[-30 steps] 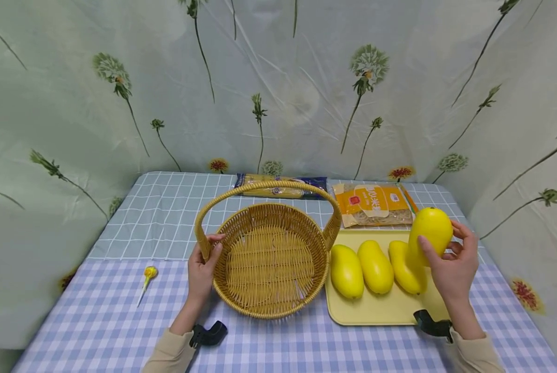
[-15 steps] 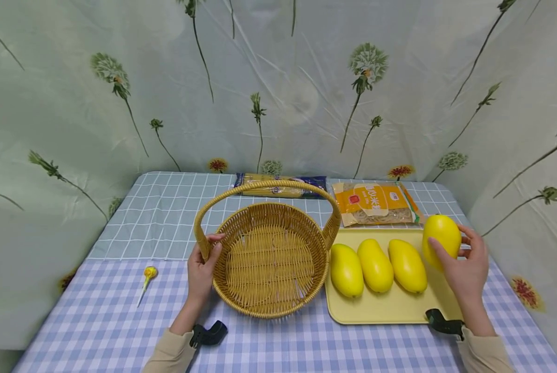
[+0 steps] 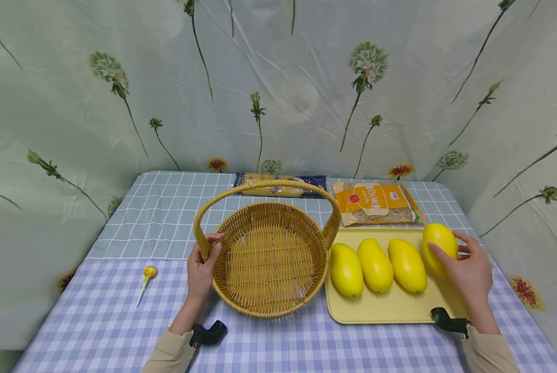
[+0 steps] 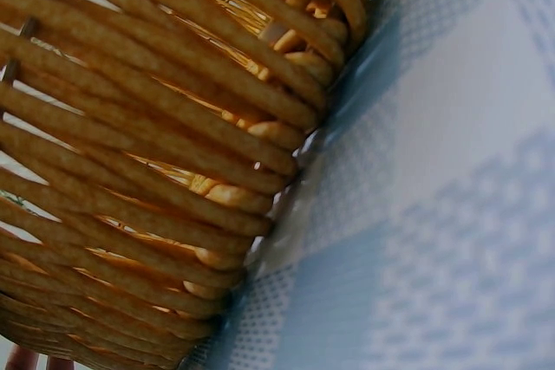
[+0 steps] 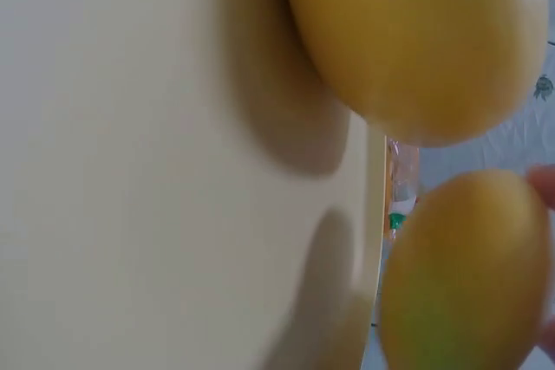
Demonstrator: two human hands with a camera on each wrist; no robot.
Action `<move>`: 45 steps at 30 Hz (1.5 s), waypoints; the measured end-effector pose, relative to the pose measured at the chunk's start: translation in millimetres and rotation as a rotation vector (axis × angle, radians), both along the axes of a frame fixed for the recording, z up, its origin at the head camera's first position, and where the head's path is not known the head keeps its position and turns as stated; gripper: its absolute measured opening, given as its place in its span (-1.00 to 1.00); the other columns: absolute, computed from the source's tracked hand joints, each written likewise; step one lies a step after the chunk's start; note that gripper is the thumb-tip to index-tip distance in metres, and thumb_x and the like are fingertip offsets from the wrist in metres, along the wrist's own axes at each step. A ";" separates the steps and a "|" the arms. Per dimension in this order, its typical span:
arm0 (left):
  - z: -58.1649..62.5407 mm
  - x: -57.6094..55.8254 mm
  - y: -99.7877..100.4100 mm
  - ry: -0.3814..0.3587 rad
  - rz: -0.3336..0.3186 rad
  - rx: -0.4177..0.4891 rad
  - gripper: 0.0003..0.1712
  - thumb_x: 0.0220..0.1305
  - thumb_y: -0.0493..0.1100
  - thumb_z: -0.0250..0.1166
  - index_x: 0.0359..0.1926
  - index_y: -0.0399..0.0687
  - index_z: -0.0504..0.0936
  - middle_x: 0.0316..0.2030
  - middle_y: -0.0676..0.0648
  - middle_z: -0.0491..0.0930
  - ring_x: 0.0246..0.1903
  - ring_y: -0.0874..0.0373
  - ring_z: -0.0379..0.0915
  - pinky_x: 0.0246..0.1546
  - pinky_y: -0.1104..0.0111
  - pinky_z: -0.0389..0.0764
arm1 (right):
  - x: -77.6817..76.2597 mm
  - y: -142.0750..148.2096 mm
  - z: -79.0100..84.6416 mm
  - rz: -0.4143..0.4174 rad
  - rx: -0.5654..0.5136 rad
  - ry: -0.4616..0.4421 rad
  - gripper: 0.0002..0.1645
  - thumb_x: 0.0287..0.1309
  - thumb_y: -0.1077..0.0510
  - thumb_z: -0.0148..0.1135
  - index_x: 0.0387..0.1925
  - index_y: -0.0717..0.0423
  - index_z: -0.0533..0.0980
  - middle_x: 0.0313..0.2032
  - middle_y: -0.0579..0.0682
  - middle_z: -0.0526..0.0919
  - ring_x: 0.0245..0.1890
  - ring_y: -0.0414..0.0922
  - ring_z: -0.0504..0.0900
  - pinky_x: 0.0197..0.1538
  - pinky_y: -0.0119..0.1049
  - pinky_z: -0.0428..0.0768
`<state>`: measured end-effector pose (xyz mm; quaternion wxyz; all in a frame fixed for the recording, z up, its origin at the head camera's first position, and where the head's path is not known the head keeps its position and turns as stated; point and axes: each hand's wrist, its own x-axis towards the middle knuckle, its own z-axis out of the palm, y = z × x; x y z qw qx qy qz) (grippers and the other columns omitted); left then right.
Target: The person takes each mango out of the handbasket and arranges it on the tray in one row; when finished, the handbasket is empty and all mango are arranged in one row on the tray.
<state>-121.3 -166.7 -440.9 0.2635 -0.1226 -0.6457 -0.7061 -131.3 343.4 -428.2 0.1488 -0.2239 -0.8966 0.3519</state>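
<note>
My left hand (image 3: 200, 272) grips the left foot of the arched handle on a round wicker basket (image 3: 271, 312). The basket's inside is bare woven cane in the head view; its slatted side (image 4: 156, 145) fills much of the left wrist view. In my right hand (image 3: 471, 269) is a yellow mango (image 3: 439, 247), pinched between thumb and fingers over the right part of a pale yellow tray (image 3: 381, 313). Its shadow falls on the tray in the right wrist view. Three more mangoes (image 3: 346, 270) lie side by side on the tray, left of the held one.
Behind the tray lies an orange noodle packet (image 3: 376, 203). A long blue-and-yellow pasta packet (image 3: 278, 186) lies behind the basket. Left of the basket, a lollipop (image 3: 148, 277) rests on the checked cloth (image 3: 106, 316). A floral curtain (image 3: 302, 93) surrounds the table.
My right hand has moved right and down with the mango, away from the mango it overlapped, to the tray's right part. The left hand and basket have stayed in place.
</note>
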 end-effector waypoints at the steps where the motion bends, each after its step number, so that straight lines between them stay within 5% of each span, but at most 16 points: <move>1: -0.1 -0.1 -0.1 -0.001 0.000 -0.001 -0.79 0.27 -0.59 0.02 -0.08 -0.61 0.42 -0.11 -0.46 0.50 0.03 -0.01 0.40 0.08 0.40 0.32 | 0.6 0.8 -0.3 0.015 0.011 -0.014 -0.14 0.06 -0.19 0.31 0.28 0.19 0.32 0.02 0.33 0.44 -0.16 0.14 0.39 -0.29 -0.10 0.28; 13: -1.7 -1.3 -0.2 0.008 -0.004 0.002 -0.79 0.26 -0.60 0.01 -0.08 -0.66 0.39 -0.12 -0.44 0.50 0.03 0.01 0.40 0.09 0.40 0.31 | 4.2 8.5 -1.8 0.140 0.094 -0.150 -0.06 0.13 -0.28 0.21 0.28 0.34 0.26 0.03 0.48 0.39 -0.05 0.30 0.38 -0.31 -0.07 0.31; 24: -7.1 -3.6 -2.0 0.008 -0.002 -0.003 -0.78 0.26 -0.61 0.01 -0.07 -0.65 0.39 -0.12 -0.46 0.50 0.04 -0.02 0.39 0.09 0.40 0.32 | 6.0 9.2 0.7 0.181 0.032 -0.288 0.00 0.21 -0.34 0.02 0.33 0.38 0.13 0.09 0.54 0.27 0.00 0.37 0.28 -0.11 0.14 0.31; 32: -24.3 -10.9 -8.2 0.006 0.004 -0.006 -0.77 0.26 -0.58 0.03 -0.05 -0.60 0.42 -0.10 -0.41 0.52 0.05 0.03 0.41 0.10 0.41 0.31 | 5.3 11.4 1.6 0.231 0.035 -0.301 -0.01 0.27 -0.31 -0.05 0.34 0.43 0.06 0.10 0.58 0.21 0.03 0.41 0.23 -0.02 0.25 0.28; 39: -12.5 -5.5 -4.0 0.002 0.003 -0.005 -0.78 0.26 -0.60 0.02 -0.07 -0.64 0.40 -0.11 -0.45 0.50 0.04 0.01 0.39 0.09 0.41 0.32 | 6.4 12.0 1.9 0.214 0.017 -0.318 0.01 0.30 -0.32 -0.11 0.35 0.46 -0.02 0.12 0.58 0.16 0.05 0.42 0.20 0.01 0.28 0.30; 45: -5.6 -2.5 -1.7 0.009 0.006 -0.005 -0.79 0.26 -0.60 0.02 -0.08 -0.68 0.38 -0.12 -0.47 0.49 0.04 0.00 0.39 0.08 0.41 0.31 | 10.0 9.1 3.0 0.186 0.044 -0.243 -0.04 0.30 -0.26 -0.06 0.31 0.50 0.06 0.09 0.56 0.21 -0.01 0.40 0.29 -0.03 0.23 0.36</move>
